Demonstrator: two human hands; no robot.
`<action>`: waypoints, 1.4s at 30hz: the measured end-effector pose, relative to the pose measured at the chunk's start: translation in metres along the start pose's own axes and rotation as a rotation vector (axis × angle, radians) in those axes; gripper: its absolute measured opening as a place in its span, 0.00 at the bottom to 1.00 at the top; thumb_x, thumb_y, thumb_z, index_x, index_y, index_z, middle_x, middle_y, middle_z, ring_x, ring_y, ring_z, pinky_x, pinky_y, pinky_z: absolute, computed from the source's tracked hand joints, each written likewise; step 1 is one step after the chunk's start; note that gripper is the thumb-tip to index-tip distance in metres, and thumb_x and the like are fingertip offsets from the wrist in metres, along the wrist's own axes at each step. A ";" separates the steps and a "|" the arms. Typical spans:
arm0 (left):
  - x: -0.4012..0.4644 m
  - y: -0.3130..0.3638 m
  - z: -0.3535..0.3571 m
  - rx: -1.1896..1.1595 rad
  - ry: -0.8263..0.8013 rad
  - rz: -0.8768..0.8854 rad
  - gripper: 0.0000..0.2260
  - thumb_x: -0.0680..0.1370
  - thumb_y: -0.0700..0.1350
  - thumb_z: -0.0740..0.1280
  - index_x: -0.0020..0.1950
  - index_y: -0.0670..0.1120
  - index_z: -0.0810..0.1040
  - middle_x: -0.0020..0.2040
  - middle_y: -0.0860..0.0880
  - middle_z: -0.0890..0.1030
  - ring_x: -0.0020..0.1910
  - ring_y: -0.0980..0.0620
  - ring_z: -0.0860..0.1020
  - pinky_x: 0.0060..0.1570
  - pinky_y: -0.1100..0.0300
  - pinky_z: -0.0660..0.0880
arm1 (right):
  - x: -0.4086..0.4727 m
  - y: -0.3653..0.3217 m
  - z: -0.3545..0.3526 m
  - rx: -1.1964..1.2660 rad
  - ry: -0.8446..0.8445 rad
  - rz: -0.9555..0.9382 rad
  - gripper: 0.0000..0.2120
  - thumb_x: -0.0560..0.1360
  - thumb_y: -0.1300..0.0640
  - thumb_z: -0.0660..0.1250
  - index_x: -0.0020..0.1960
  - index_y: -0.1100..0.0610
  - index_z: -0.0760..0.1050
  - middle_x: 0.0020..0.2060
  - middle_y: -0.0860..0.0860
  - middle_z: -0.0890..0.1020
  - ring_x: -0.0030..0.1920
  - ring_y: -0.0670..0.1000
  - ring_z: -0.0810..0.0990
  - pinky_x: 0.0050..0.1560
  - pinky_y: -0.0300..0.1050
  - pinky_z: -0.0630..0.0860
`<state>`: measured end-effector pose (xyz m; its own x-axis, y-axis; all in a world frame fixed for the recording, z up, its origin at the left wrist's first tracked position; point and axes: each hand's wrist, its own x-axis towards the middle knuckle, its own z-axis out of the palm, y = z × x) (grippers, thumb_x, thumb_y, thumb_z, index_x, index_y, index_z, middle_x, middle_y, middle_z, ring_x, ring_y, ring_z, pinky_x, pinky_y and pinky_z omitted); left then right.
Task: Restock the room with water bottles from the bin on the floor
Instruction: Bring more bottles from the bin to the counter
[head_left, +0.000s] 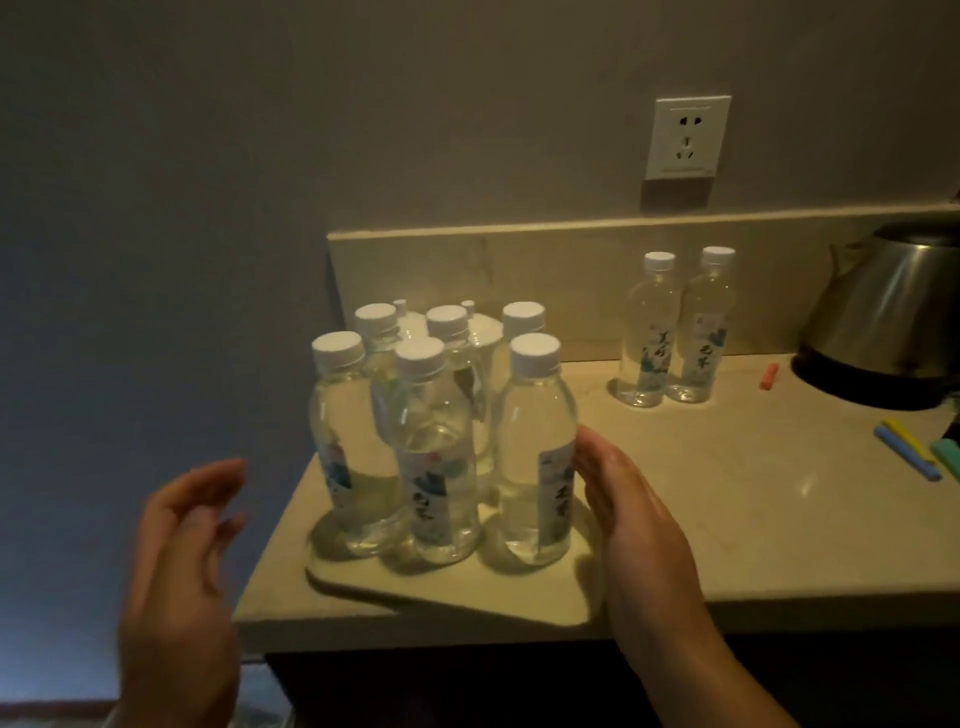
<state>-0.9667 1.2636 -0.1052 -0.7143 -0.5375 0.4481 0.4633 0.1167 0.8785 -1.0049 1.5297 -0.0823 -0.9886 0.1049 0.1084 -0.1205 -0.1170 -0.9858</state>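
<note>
Six white-capped water bottles stand upright, clustered on a pale tray at the desk corner, centre frame. The right hand lies released, straight fingers beside the front right bottle. The left hand hovers lower left, relaxed, grasping nothing. Two more bottles stand upper right, near a steel kettle.

A steel kettle stands right (coloured sachets before it), beneath a wall socket.
</note>
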 end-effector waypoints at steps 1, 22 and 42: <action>0.016 -0.004 -0.006 0.013 -0.052 -0.014 0.15 0.75 0.64 0.60 0.57 0.63 0.78 0.63 0.54 0.80 0.64 0.57 0.76 0.63 0.53 0.69 | -0.006 0.000 0.007 -0.036 0.015 -0.039 0.15 0.83 0.43 0.54 0.53 0.28 0.78 0.53 0.27 0.81 0.55 0.29 0.77 0.54 0.34 0.73; 0.024 -0.020 0.018 0.375 -0.596 -0.242 0.35 0.59 0.62 0.79 0.62 0.67 0.67 0.54 0.71 0.77 0.50 0.73 0.76 0.47 0.64 0.74 | -0.016 0.032 0.029 -0.621 0.148 -0.194 0.38 0.57 0.43 0.82 0.56 0.25 0.63 0.56 0.31 0.74 0.56 0.30 0.72 0.53 0.35 0.72; 0.012 -0.029 0.039 0.657 -0.378 -0.178 0.35 0.66 0.57 0.75 0.68 0.63 0.61 0.52 0.62 0.74 0.43 0.61 0.73 0.37 0.59 0.71 | 0.045 0.027 0.016 -0.723 -0.134 -0.164 0.34 0.63 0.43 0.80 0.61 0.36 0.65 0.59 0.37 0.75 0.51 0.36 0.74 0.51 0.36 0.72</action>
<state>-1.0088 1.2860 -0.1191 -0.9337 -0.2874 0.2137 0.0032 0.5900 0.8074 -1.0543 1.5153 -0.1015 -0.9713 -0.0609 0.2301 -0.2229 0.5721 -0.7893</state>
